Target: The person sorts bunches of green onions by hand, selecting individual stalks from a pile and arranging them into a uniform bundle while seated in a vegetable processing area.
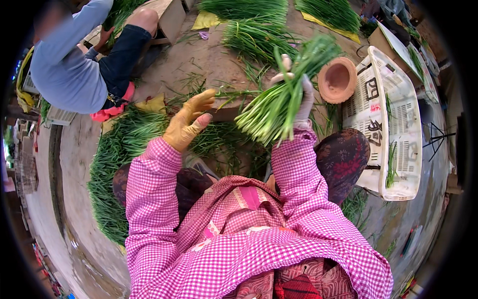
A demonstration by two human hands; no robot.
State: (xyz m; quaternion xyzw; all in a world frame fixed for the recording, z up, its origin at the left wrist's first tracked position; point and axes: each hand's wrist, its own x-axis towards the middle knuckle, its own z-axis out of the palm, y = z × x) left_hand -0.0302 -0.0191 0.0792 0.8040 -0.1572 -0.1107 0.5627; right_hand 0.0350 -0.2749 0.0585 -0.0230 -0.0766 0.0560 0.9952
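Note:
My right hand (302, 97), in a whitish glove, grips a loose bundle of long green chives (269, 107), their pale ends pointing down-left and green tops fanning up-right. My left hand (191, 119), in a yellow glove, is open and empty, fingers loosely curved, left of the bundle and near a few stray stalks (229, 93). Ahead of me is a low wooden board (219, 60) with scattered stalks and a larger pile of chives (251, 37). Another heap (117, 164) lies beside my left leg.
A co-worker (69, 65) in blue sits at upper left beside a wooden box (169, 20). A terracotta bowl (337, 79) and a white plastic crate (401, 149) stand to my right. More chives on yellow sheets (326, 15) lie at the back.

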